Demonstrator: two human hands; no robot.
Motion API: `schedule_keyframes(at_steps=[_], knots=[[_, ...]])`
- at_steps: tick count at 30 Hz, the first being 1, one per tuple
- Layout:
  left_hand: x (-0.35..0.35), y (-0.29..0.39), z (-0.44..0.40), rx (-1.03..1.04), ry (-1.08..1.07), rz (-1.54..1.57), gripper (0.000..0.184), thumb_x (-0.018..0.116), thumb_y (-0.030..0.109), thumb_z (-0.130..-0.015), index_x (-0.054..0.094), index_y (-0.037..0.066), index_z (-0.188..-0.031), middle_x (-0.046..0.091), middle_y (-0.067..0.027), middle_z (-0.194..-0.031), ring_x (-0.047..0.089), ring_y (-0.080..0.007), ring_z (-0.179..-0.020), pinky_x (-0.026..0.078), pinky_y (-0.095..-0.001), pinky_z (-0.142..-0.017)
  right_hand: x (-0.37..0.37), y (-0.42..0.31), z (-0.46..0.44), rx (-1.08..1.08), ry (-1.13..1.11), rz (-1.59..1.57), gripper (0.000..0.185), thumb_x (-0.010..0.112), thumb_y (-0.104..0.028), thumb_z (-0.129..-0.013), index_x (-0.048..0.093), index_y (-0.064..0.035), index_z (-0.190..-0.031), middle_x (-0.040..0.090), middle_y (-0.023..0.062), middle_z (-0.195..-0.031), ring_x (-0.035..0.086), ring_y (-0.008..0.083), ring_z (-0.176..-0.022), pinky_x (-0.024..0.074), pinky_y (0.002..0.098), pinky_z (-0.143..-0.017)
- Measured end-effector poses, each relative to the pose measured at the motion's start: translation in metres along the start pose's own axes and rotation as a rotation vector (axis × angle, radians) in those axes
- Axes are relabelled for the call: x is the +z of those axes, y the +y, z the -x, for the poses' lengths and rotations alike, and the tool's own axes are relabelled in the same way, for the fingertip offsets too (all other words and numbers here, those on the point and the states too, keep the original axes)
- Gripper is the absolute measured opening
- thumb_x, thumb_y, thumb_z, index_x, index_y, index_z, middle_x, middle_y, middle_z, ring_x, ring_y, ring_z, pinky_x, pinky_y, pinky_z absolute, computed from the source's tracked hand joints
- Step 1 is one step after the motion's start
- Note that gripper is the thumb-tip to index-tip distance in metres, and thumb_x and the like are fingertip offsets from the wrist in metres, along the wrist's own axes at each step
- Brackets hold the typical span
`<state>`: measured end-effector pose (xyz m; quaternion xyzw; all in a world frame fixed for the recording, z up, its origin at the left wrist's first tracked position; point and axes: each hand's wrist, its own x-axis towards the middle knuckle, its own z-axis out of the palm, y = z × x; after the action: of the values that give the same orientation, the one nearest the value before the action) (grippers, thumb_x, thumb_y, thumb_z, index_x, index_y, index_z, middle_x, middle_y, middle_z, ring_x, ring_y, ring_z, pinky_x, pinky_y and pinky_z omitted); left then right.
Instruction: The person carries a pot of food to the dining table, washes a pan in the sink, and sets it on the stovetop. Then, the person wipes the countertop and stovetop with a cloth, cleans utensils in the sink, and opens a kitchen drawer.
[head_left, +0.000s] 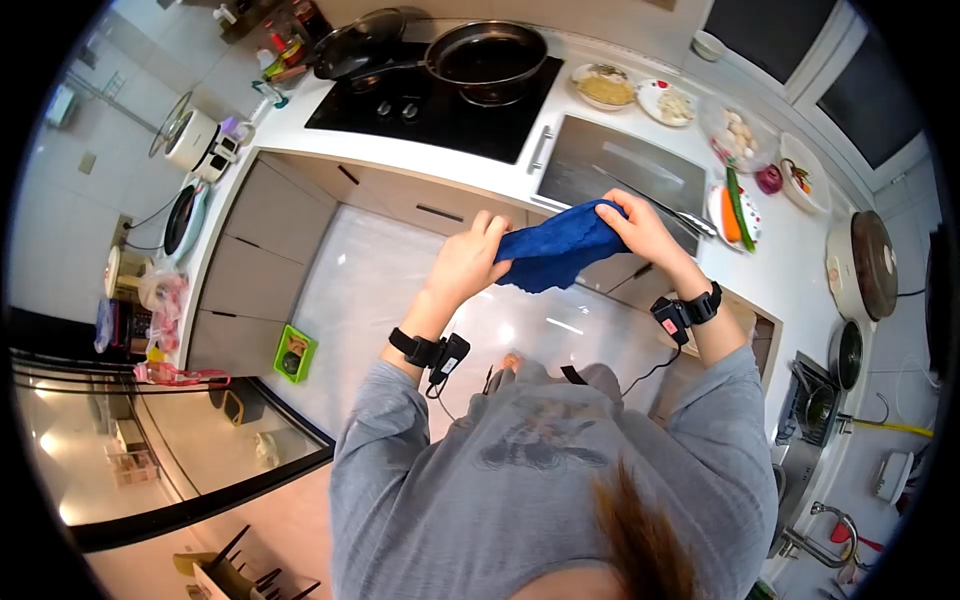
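Near the frame's centre, a soft, deep-blue cloth with a scalloped edge is stretched between both hands: the left hand pinches its right end, the right hand its left. The hands are apart, above the pale, glossy floor. At the top, a round, dark metal pan sits on a flat black glass cooktop, set into the smooth white desk. A bright green square basket stands lower left.

Left hand, right hand apart (both raised), fingers pinching.
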<state>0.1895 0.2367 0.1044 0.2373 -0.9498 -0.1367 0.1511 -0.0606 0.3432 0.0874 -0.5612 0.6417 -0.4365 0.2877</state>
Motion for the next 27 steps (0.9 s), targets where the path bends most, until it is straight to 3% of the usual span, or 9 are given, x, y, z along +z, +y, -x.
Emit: schedule_keyframes(at_steps=[5,13,15,21,23,25,27], knots=[[-0.005,-0.076,0.002,0.028,0.071,0.145,0.021,0.061,0.021,-0.074,0.053,0.009,-0.088,0.051,-0.0085,-0.089,0.056,-0.0300,-0.072,0.047,-0.0373,-0.062,0.034,-0.020,-0.064,-0.039,-0.042,0.072,0.024,0.053,-0.025,-0.083,0.057,-0.0010,-0.086,0.058,0.0112,-0.073,0.054,0.0168,-0.067,0.0432,0.0294,-0.062],[-0.007,-0.168,-0.052,0.049,0.153,0.346,0.018,0.054,0.018,-0.082,0.060,0.004,-0.091,0.058,-0.0105,-0.095,0.057,-0.0292,-0.082,0.046,-0.0327,-0.070,0.050,-0.015,-0.167,-0.111,-0.077,0.121,0.024,0.052,-0.025,-0.084,0.056,-0.0015,-0.087,0.058,0.0117,-0.073,0.055,0.0183,-0.067,0.0431,0.0289,-0.063],[-0.016,-0.192,-0.073,-0.071,0.143,0.374,0.018,0.052,0.016,-0.082,0.060,0.001,-0.090,0.059,-0.0127,-0.090,0.057,-0.0300,-0.081,0.045,-0.0329,-0.070,0.047,-0.017,-0.193,-0.133,-0.060,0.128,0.022,0.054,-0.023,-0.083,0.056,-0.0009,-0.086,0.056,0.0075,-0.069,0.051,0.0132,-0.065,0.0414,0.0264,-0.061],[-0.068,-0.233,-0.126,-0.133,0.218,0.327,0.014,0.050,0.014,-0.084,0.053,0.000,-0.086,0.054,-0.0164,-0.076,0.053,-0.0329,-0.070,0.042,-0.0337,-0.062,0.030,-0.044,-0.230,-0.152,-0.112,0.230,0.021,0.062,-0.023,-0.075,0.055,-0.0047,-0.083,0.058,0.0122,-0.069,0.056,0.0241,-0.063,0.0427,0.0302,-0.058],[-0.084,-0.241,-0.130,-0.099,0.213,0.332,0.013,0.050,0.012,-0.084,0.053,0.000,-0.086,0.054,-0.0164,-0.076,0.053,-0.0325,-0.071,0.042,-0.0331,-0.062,0.024,-0.058,-0.230,-0.086,-0.145,0.303,0.020,0.064,-0.021,-0.072,0.055,-0.0055,-0.082,0.058,0.0114,-0.069,0.056,0.0260,-0.064,0.0426,0.0312,-0.058],[-0.090,-0.255,-0.128,-0.045,0.169,0.299,0.012,0.053,0.012,-0.082,0.054,0.001,-0.085,0.055,-0.0150,-0.077,0.053,-0.0318,-0.073,0.042,-0.0350,-0.066,0.024,-0.050,-0.226,-0.159,-0.190,0.337,0.020,0.066,-0.019,-0.069,0.056,-0.0062,-0.080,0.057,0.0108,-0.068,0.056,0.0266,-0.064,0.0426,0.0318,-0.057],[-0.079,-0.276,-0.120,0.206,0.090,0.184,0.011,0.055,0.012,-0.079,0.055,0.001,-0.084,0.057,-0.0134,-0.078,0.053,-0.0313,-0.076,0.042,-0.0375,-0.071,0.036,-0.034,-0.215,-0.139,-0.239,0.316,0.018,0.066,-0.017,-0.069,0.058,-0.0067,-0.082,0.058,0.0117,-0.072,0.056,0.0283,-0.068,0.0436,0.0336,-0.060]])
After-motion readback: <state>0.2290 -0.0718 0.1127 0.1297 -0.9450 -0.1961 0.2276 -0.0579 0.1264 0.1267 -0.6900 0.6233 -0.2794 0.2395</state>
